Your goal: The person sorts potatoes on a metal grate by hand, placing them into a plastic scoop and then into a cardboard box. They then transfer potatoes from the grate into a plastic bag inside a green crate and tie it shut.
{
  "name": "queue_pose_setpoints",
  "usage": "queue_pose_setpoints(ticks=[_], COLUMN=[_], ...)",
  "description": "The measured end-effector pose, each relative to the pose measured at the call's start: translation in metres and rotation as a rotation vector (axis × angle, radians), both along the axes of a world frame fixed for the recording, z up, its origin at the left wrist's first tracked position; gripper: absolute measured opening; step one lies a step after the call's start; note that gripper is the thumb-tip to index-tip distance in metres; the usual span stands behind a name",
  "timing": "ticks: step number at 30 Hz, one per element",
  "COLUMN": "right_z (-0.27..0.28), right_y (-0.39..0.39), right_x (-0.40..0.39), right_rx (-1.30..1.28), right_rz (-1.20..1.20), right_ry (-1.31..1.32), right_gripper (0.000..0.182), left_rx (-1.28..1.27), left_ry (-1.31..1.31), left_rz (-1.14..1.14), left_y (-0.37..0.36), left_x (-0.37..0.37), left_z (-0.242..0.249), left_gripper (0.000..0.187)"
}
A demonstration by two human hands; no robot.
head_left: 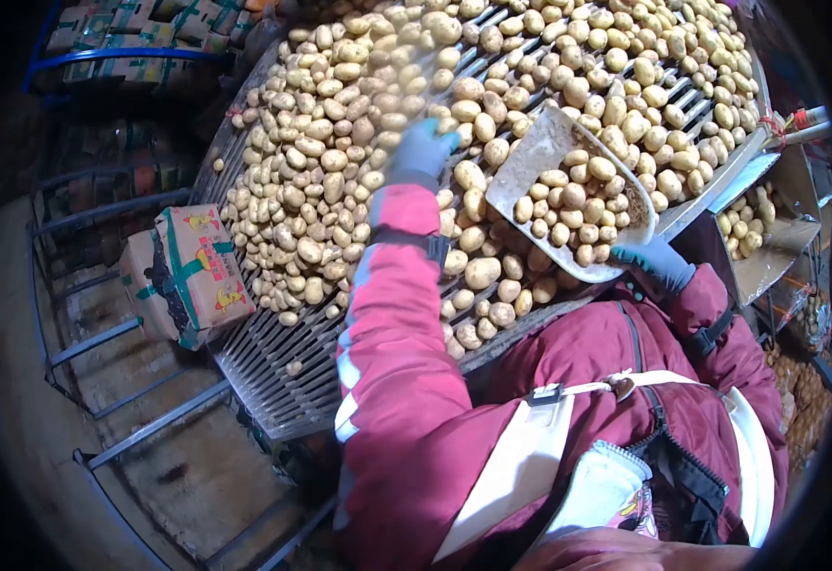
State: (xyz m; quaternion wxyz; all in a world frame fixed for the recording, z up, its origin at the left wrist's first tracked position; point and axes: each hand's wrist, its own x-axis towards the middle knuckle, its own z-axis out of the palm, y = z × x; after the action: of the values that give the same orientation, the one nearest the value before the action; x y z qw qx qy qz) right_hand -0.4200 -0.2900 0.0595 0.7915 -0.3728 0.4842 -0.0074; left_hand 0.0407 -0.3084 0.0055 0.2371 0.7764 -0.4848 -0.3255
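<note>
My left hand (423,149), in a blue-grey glove, reaches over the potatoes (335,157) on the slatted metal table. Its fingers are stretched out and somewhat blurred, and I see nothing held in them. Beside it to the right lies a whitish, worn scoop (540,143), tilted on the potatoes and partly filled with small potatoes (573,205). My right hand (659,262), gloved the same way, grips the near end of this scoop at its lower right corner. Some of its fingers are hidden.
Bare slats of the metal table (287,366) show at the lower left. A taped cardboard box (192,271) stands at its left edge, near blue metal frames (140,214). An open carton (773,247) with potatoes is at the right. More packed boxes (140,33) sit at upper left.
</note>
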Motion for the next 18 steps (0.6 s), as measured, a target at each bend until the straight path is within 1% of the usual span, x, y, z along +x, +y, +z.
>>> queue_pose_setpoints(ticks=[1,2,3,4,6,8,9,11,12,13,14,16,18], right_z=[-0.001,-0.003,-0.005,-0.006,-0.011,-0.011,-0.003,0.005,0.010,0.021,0.022,0.014,0.005], right_y=[0.001,0.002,0.002,0.002,0.000,0.000,-0.004,-0.007,-0.006,-0.005,-0.007,-0.009,-0.011], right_x=[0.001,0.002,0.003,0.003,0.004,0.005,0.005,0.007,0.010,0.015,0.015,0.011,0.008], right_rx=[-0.023,-0.039,-0.053,-0.065,-0.104,-0.118,-0.066,-0.020,0.027,0.041,0.027,-0.002,-0.026], right_rz=[-0.006,-0.005,-0.004,-0.001,0.016,0.036,0.068,0.077,0.086,0.056,0.070,0.086,0.102], right_ry=[-0.021,-0.032,-0.040,-0.040,-0.047,-0.050,-0.045,-0.012,0.023,-0.004,0.001,-0.005,-0.013], right_gripper=[0.026,0.025,0.025,0.024,0.024,0.024,0.022,0.021,0.020,0.020,0.020,0.020,0.020], left_rx=[0.007,-0.046,-0.128,-0.212,-0.247,-0.231,-0.232,-0.220,-0.208,-0.196,-0.162,-0.125,-0.190], left_ry=[0.314,0.323,0.300,0.273,0.257,-0.060,-0.095,-0.237,-0.293,-0.349,-0.407,-0.466,-0.542], left_rz=[-0.018,-0.169,-0.238,-0.306,-0.116,0.034,0.043,0.045,0.048,0.052,0.044,0.048,-0.014], left_y=[0.004,0.011,0.019,0.028,0.046,0.083,0.108,0.145,0.162,0.179,0.189,0.212,0.239], left_x=[-0.011,-0.026,-0.043,-0.054,-0.039,-0.013,-0.007,-0.027,-0.045,-0.064,-0.076,-0.089,-0.092], left_z=[0.022,0.042,0.077,0.100,0.092,0.058,0.027,-0.001,-0.002,-0.002,-0.002,0.000,-0.002], left_gripper=[0.054,0.066,0.068,0.069,0.067,0.055,0.051,0.041,0.037,0.034,0.026,0.017,0.011])
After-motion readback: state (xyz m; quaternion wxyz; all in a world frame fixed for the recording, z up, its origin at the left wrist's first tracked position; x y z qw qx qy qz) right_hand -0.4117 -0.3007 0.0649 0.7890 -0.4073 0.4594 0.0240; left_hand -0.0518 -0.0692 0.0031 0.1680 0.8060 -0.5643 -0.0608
